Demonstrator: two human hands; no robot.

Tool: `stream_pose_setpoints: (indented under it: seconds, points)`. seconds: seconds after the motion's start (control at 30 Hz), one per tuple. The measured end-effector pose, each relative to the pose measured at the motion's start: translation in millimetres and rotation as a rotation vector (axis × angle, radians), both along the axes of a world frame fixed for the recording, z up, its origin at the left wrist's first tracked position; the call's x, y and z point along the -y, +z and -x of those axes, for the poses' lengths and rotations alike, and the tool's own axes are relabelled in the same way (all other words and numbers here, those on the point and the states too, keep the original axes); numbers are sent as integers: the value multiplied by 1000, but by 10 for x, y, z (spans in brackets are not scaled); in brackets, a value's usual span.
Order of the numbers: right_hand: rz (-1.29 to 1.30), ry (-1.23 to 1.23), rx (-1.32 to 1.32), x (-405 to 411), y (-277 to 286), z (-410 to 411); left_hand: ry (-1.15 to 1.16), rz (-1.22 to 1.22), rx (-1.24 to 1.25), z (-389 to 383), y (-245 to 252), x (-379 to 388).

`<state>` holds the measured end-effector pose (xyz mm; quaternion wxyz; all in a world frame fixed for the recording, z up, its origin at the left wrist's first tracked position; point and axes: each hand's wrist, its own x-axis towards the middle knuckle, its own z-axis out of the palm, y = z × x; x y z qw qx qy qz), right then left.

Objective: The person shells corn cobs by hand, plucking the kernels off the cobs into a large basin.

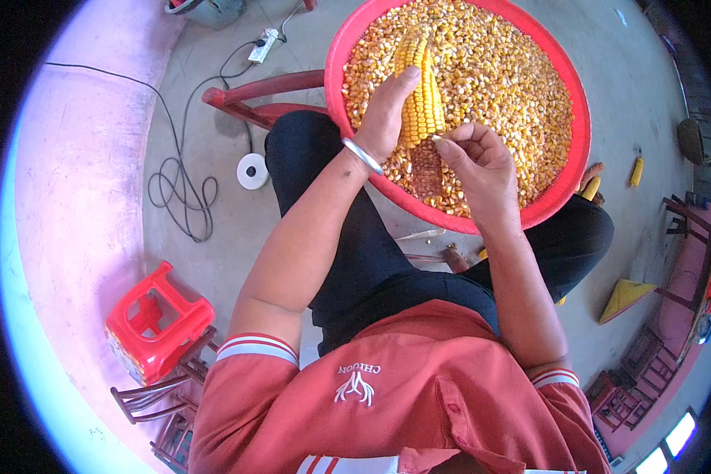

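Note:
My left hand [385, 112] grips a yellow ear of corn [422, 109], its thumb lying along the ear's upper side. Kernels still cover much of the ear, and a dark groove runs between rows toward its far end. Close to the ear's near end, my right hand [483, 166] pinches a small pale piece [436, 138], too small to identify surely. Both hands are over a wide red plastic basin [582, 136] of loose corn kernels [503, 89]. Below the ear, a reddish-brown patch [428, 169] shows among the kernels.
The basin rests by my knees, near a red wooden stool frame [266, 87]. At left lie a black cable [181, 178], a power strip [263, 46] and a white disc [252, 171]. A red plastic stool [154, 326] stands behind. Ears of corn [636, 172] lie at right.

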<state>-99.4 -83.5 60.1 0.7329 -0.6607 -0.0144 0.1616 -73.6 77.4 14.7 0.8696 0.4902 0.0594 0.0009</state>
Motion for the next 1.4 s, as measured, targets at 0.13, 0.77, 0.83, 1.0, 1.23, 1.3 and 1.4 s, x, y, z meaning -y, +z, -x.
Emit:
stream_pose_setpoints:
  seconds: [0.13, 0.77, 0.83, 1.0, 1.23, 1.3, 1.4]
  points:
    - [18, -6, -61, 108, 54, -4, 40, 123, -53, -8, 57, 42]
    - [76, -60, -123, 80, 19, -47, 9, 202, -67, 36, 157, 84]
    - [69, -54, -215, 11, 28, -64, 9, 216, -45, 55, 121, 53]
    - [-30, -39, -136, -70, 34, -22, 51, 296, -18, 86, 126, 61]
    - [-80, -47, -54, -111, -6, 28, 83, 323, -44, 52, 104, 16]
    - [-118, -49, -49, -86, -13, 31, 76, 343, -51, 53, 133, 33]
    - [-172, -67, -103, -40, -6, 36, 56, 349, -60, 57, 180, 40]
